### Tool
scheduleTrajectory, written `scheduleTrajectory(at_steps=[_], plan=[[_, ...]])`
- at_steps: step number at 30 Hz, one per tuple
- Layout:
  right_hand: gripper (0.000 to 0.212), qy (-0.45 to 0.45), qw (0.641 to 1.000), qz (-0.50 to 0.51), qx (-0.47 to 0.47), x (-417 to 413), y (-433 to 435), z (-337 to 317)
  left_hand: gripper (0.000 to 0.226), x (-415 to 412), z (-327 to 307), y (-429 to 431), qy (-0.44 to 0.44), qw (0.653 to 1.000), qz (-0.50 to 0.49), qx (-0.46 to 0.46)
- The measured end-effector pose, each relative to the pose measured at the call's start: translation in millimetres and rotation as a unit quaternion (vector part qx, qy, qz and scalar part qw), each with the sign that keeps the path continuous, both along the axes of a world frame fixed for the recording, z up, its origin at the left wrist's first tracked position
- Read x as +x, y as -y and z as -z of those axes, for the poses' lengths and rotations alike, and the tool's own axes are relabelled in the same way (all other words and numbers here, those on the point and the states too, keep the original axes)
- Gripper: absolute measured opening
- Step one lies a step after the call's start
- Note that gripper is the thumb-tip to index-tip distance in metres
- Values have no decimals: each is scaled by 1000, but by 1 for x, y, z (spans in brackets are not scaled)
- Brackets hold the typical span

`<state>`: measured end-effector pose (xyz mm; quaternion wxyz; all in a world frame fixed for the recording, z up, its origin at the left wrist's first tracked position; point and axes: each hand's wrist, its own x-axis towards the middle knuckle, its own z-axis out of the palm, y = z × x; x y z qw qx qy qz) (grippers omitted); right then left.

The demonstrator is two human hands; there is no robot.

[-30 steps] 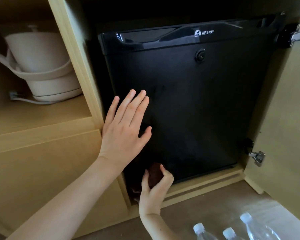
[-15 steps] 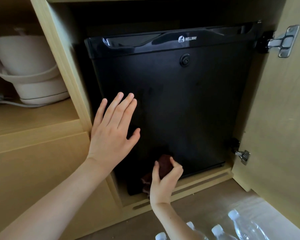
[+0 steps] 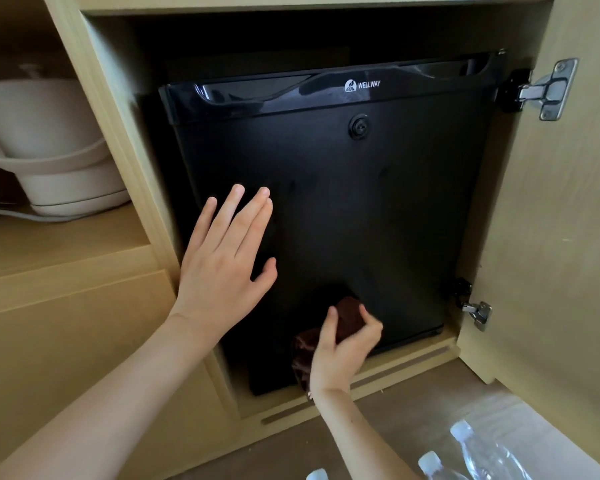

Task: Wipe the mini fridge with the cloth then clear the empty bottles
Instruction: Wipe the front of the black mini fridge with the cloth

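Observation:
A black mini fridge (image 3: 378, 209) with its door closed sits inside a wooden cabinet. My left hand (image 3: 222, 261) lies flat and spread against the left side of the fridge door. My right hand (image 3: 343, 351) grips a dark brown cloth (image 3: 347, 317) and presses it on the door's lower edge. Three clear plastic bottles with white caps (image 3: 478, 452) lie on the floor at the bottom right, partly cut off by the frame.
The cabinet door (image 3: 561, 237) stands open on the right, on metal hinges (image 3: 544, 90). A beige kettle (image 3: 49, 147) with its cord rests on a shelf to the left. A wooden ledge (image 3: 378, 375) runs below the fridge.
My right hand has slid the cloth to the right along the bottom of the fridge door. My left hand stays flat on the door. The view has shifted.

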<state>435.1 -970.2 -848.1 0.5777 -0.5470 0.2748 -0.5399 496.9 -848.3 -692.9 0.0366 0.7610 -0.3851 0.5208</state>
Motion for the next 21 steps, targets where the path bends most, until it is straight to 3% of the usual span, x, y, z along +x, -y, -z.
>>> scheduleTrajectory(at_steps=[3,7,10,13,18,21], plan=[[36,-7,999,-12,33,-5,3,3,70,-1,-2,0,5,1000,2,1],[35,76,996,-6,-36,7,9,-60,69,0,-6,5,20,1000,6,-2],[35,90,992,-23,-87,14,13,-93,69,1,-5,11,18,1000,12,-14],[36,79,993,-21,-89,12,18,-70,70,2,-3,11,18,1000,12,-13],[38,-23,998,0,57,-10,20,8,69,0,-5,10,13,1000,9,-10],[34,18,999,4,45,-7,24,-14,69,-1,-8,12,15,1000,11,2]])
